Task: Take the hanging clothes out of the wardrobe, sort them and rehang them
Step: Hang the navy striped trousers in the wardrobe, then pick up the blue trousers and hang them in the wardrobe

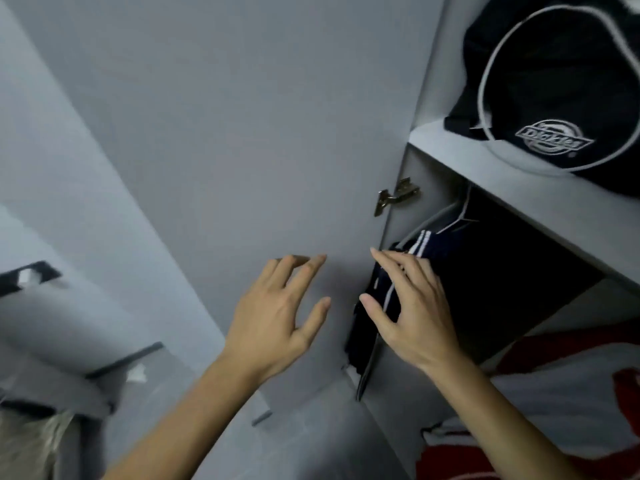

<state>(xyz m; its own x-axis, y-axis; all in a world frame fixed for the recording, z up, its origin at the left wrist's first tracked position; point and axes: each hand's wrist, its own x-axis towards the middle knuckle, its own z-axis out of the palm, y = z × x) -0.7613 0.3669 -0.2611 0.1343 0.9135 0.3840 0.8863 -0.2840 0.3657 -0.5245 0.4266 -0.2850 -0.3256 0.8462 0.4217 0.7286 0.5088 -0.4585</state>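
Note:
A dark navy garment with white stripes [450, 271] hangs on a white hanger [459, 216] inside the open grey wardrobe [519, 199]. My right hand [412, 310] is spread in front of the garment's left edge, fingers straight, thumb apart, touching or nearly touching the cloth. My left hand [277, 317] is held open in front of the wardrobe door [242, 133], fingers spread, holding nothing. A red and white garment [554, 393] lies at the lower right.
A black bag with white piping and a logo [554, 98] sits on the shelf above the hanging space. A brass hinge [394, 199] joins the door to the wardrobe. Grey furniture with dark handles [124, 362] stands at the lower left.

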